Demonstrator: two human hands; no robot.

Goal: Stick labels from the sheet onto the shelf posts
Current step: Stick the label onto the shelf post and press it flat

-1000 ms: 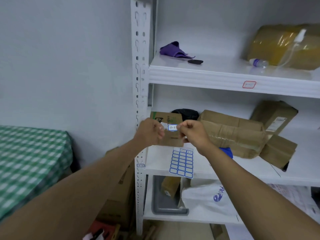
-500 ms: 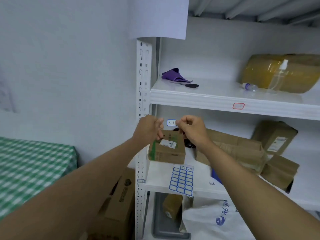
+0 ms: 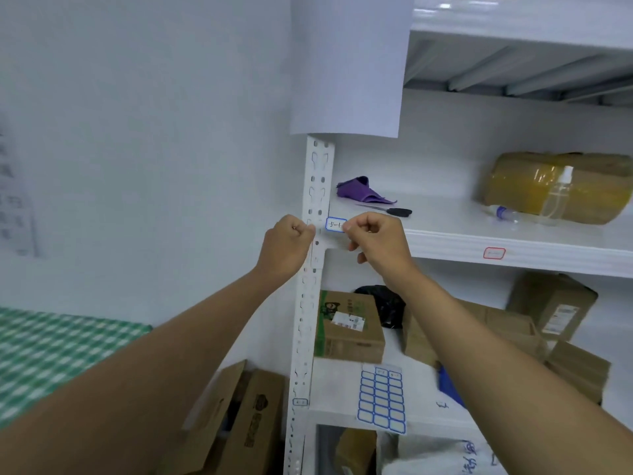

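Note:
A small blue-bordered label point(image 3: 335, 224) marked "5-1" is stretched between my two hands, right against the white perforated shelf post point(image 3: 317, 173) at the level of the upper shelf. My right hand point(image 3: 376, 241) pinches its right end. My left hand point(image 3: 287, 241), fingers curled, holds the left end at the post's front face. The label sheet point(image 3: 381, 399), with several blue-bordered labels, hangs over the front edge of the lower shelf point(image 3: 329, 413). Another small label point(image 3: 300, 402) is stuck on the post lower down.
A white paper point(image 3: 349, 63) hangs over the post's top. The upper shelf holds a purple cloth point(image 3: 363, 192), scissors point(image 3: 394, 211), a spray bottle point(image 3: 556, 197) and a taped parcel point(image 3: 555, 186); a red label point(image 3: 494, 253) marks its edge. Cardboard boxes point(image 3: 349, 329) fill the shelf below.
Both hands have risen with the label from in front of the middle shelf's boxes up to the post at the upper shelf's edge. The view has tilted upward.

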